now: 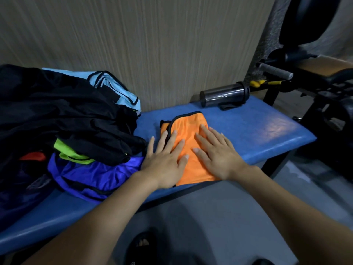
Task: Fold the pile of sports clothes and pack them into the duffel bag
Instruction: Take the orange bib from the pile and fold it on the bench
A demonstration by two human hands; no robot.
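Note:
A folded orange garment with black trim (188, 127) lies on the blue bench (257, 127). My left hand (165, 159) presses flat on its left part, fingers straight, partly over the bench. My right hand (217, 155) lies flat on its right part, fingers spread. To the left sits a pile of sports clothes (66, 115): black pieces on top, a light blue one (114, 88) at the back, a green one (70, 152) and a shiny blue-purple one (91, 173) at the front. No duffel bag can be made out for certain.
A dark clear bottle (224, 94) lies on its side at the bench's far end, near the wall. Black gym equipment with a grey grip (275, 70) stands to the right. Grey floor lies in front of the bench.

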